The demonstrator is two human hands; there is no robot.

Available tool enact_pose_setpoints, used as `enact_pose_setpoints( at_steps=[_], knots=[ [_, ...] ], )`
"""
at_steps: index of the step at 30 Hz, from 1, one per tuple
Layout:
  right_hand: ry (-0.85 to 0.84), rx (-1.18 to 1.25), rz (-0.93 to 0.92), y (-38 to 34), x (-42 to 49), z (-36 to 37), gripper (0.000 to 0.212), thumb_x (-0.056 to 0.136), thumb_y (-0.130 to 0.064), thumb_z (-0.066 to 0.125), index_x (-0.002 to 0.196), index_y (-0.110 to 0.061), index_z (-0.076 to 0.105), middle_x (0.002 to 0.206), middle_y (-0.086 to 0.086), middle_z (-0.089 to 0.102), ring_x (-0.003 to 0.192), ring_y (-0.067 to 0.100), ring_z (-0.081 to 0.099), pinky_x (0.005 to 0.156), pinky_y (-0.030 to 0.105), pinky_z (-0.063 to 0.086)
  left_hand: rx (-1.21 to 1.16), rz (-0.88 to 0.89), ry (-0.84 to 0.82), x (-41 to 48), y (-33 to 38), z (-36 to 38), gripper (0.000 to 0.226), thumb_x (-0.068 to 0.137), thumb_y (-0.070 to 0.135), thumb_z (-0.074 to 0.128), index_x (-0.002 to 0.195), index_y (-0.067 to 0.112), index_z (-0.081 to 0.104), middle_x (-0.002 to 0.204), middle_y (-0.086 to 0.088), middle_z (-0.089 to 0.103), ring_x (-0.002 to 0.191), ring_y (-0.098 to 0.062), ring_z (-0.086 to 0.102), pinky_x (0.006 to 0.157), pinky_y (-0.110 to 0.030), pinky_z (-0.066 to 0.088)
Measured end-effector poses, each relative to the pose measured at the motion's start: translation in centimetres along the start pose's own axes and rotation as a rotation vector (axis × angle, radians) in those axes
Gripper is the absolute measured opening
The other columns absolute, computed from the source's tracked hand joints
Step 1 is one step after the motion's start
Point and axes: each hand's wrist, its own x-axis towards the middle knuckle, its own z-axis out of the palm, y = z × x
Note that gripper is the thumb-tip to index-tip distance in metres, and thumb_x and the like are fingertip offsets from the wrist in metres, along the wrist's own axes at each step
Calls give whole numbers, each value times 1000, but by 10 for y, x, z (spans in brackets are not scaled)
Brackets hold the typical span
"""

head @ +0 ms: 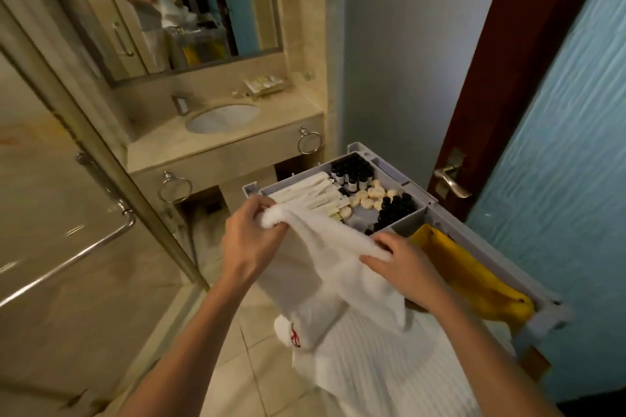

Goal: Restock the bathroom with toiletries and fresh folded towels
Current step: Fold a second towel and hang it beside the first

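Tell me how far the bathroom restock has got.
Done, apparently: a tray of toiletries sits on the vanity by the sink. In hand: the left hand and right hand grip a white towel above the cart, not yet folded. Left: both towel rings on the vanity front hang bare, and the cart holds more bottles.

One view only — a wide-angle camera on the person's head, looking forward and steeply down. Both forearms run up from the bottom edge to the left hand (249,240) and right hand (403,269), which grip a white towel (325,267) close below the lens. The cart tray (396,170) lies just beyond, and the vanity counter (288,108) stands farther off at upper left — straight lines bow near the frame's edges.
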Motion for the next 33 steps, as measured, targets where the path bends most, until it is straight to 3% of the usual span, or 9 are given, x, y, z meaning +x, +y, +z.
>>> enact_pose_setpoints(
  at_steps=[5,9,11,15,19,24,28,31,33],
  knots=[
    [28,46,-130,-47,13,30,23,95,-37,60,116,-27,59,103,-16,57,97,6,56,75,23,45,1,-71,-11,6,-26,-37,22,82,31,77,95,24,60,90,11,62,82,-12,60,67,-34,54],
    [59,90,-233,-86,26,54,19,95,-34,61,108,-21,64,104,-7,61,96,12,59,83,36,51,-10,-148,-62,9,-44,-64,12,86,27,72,93,20,65,85,5,65,79,-15,63,62,-31,54],
    [61,95,-274,-109,32,68,21,95,-32,61,110,-19,67,105,-5,65,96,14,61,83,36,51,-26,-164,-43,7,-56,-80,10,88,26,68,96,20,69,85,5,68,78,-14,65,63,-31,56],
    [37,122,-325,-152,40,102,24,96,-34,60,116,-24,68,101,-6,71,93,12,65,78,31,54,-45,-220,16,7,-89,-121,9,88,30,66,90,21,68,81,5,68,75,-12,65,61,-32,55],
    [20,172,-320,-197,47,141,31,95,-39,59,125,-29,65,99,-12,68,92,7,64,71,16,48,-142,-217,43,2,-117,-157,13,88,20,69,87,18,57,80,3,62,68,-3,58,57,-16,47],
    [-99,262,-278,-255,53,194,28,96,-45,54,122,-37,58,97,-20,59,86,-9,53,69,12,41,-218,-303,6,-10,-155,-194,11,91,25,67,95,22,57,92,2,64,80,-10,62,64,-21,51],
    [-190,311,-301,-292,57,237,20,99,-38,52,119,-40,52,102,-23,58,92,-6,55,70,13,43,-171,-359,1,-22,-203,-225,19,92,23,67,84,18,50,82,-2,58,70,-12,53,59,-18,46],
    [-270,393,-294,-317,56,270,22,100,-32,52,121,-39,47,110,-23,53,101,-2,53,79,18,47,-153,-456,7,-33,-238,-246,16,92,22,67,88,16,53,87,-5,60,75,-14,54,65,-25,48],
    [-306,426,-314,-336,54,294,26,100,-25,52,123,-37,46,114,-23,52,107,0,52,84,20,46,-200,-491,42,-42,-254,-260,12,91,17,67,91,13,56,88,-3,61,76,-13,54,63,-18,47]
  ],
)
